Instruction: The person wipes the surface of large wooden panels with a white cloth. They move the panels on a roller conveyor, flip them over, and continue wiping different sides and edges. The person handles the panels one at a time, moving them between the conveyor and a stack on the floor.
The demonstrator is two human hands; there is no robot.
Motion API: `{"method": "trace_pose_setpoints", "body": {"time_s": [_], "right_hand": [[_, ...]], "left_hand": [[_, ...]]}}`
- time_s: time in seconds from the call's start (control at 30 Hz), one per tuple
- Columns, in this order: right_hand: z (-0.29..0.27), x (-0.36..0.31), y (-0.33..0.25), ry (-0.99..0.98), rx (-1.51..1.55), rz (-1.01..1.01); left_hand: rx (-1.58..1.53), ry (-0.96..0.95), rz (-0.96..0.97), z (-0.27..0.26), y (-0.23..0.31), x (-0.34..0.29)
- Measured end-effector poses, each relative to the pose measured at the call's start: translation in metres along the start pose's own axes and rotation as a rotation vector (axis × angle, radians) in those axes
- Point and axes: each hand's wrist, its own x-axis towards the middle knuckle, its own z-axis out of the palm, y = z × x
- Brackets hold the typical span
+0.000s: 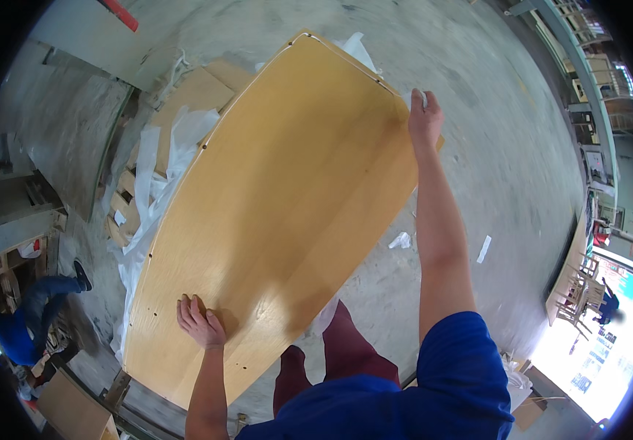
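A large light-wood panel (287,176) with a glossy face and a curved left edge lies before me, reaching from near my legs to the far side. A thin white line (347,57), cord or glue I cannot tell which, follows its far edges, passing small dark holes. My left hand (200,323) rests on the near left of the panel, fingers stretched out. At the far right corner my right hand (425,121) is closed, with a bit of white showing at its fingers where the white line ends. What it grips is mostly hidden.
Flattened cardboard (195,99) and crumpled white plastic sheeting (158,198) lie along the panel's left side. A white scrap (401,240) and a paper strip (484,249) are on the concrete floor (514,169). Another person (30,315) in blue is at the lower left.
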Motion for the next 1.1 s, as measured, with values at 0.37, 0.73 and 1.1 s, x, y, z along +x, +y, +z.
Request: {"method": "trace_pose_setpoints", "body": {"time_s": [0.37,0.73,1.1], "right_hand": [[-0.071,-0.014,0.062,0.075,-0.093,0.027],[-0.073,-0.011,0.091,0.046,-0.227,-0.041],[-0.04,-0.161,-0.013,-0.997,1.498,0.682]], "left_hand": [[-0.002,-0.011,0.002,0.001,0.002,-0.001],[-0.043,0.022,-0.021,0.002,-0.002,-0.005],[-0.155,0.084,-0.125,-0.008,-0.005,-0.004]]}}
